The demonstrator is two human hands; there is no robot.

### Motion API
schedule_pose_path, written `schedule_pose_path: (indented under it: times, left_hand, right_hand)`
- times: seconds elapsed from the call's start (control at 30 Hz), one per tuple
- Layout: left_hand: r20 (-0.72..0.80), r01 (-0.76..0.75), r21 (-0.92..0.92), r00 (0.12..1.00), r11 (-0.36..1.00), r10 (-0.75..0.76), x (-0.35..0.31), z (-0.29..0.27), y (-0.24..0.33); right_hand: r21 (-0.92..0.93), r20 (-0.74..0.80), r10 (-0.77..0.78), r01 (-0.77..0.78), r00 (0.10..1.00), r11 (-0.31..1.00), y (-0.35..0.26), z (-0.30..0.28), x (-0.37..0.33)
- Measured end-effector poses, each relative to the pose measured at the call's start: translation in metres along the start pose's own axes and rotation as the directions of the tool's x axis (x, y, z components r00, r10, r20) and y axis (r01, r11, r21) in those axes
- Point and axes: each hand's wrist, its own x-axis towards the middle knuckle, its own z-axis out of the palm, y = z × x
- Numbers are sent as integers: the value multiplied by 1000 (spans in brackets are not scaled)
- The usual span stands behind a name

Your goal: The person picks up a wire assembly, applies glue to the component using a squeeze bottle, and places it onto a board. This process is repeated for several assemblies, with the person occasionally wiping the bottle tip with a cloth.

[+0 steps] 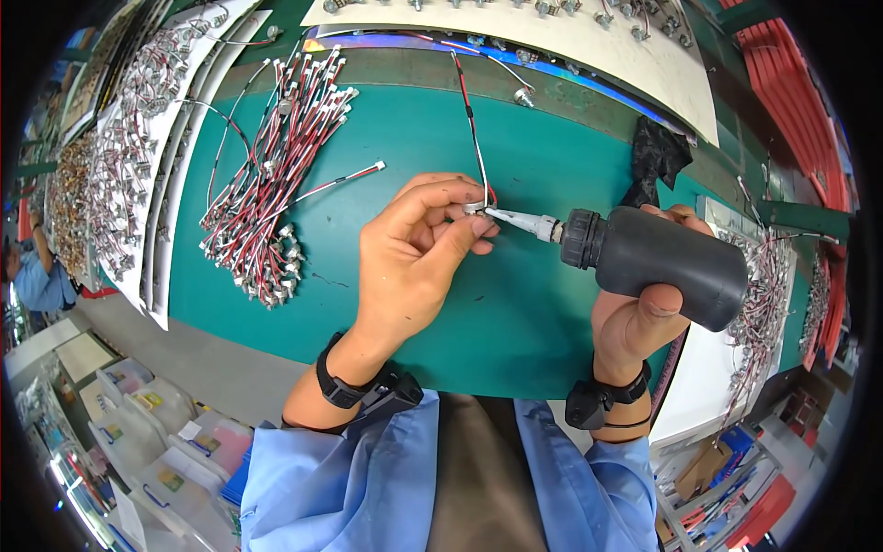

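Observation:
My left hand [414, 253] pinches the small white connector end of a red, black and white wire [471, 120] between thumb and fingers. My right hand [639, 317] grips a black squeeze bottle [667, 262] held sideways. Its white nozzle [524, 222] points left and touches the connector at my left fingertips. The wire runs up and away over the green mat [405, 147] toward the back of the bench. Both wrists wear black straps.
A pile of red, black and white wire harnesses [271, 175] lies left on the mat. White boards [138, 138] hold more harnesses at left; another batch [768, 294] sits at right. A black crumpled cloth [658, 152] lies behind the bottle. Clear plastic bins [156, 432] stand lower left.

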Motion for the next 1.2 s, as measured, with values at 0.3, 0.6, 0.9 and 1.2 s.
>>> schedule_pose_path:
  times: [0.3,0.6,0.9,1.2]
  left_hand:
    - [10,7,-3,1000,1000,-7,1,0,2]
    - [14,8,7,1000,1000,-8,0,-1,0]
    - [18,16,7,1000,1000,-16,0,-2,0]
    - [22,35,-20,999,999,-34,0,-2,1]
  right_hand:
    - [-38,4,-25,25,1000,999,-2,0,0]
    - [-59,-5,-40,39,999,997,-3,1,2]
    - [-68,-7,-44,43,999,997,-3,1,2]
    - [-102,1,-58,57,998,993,-1,0,3]
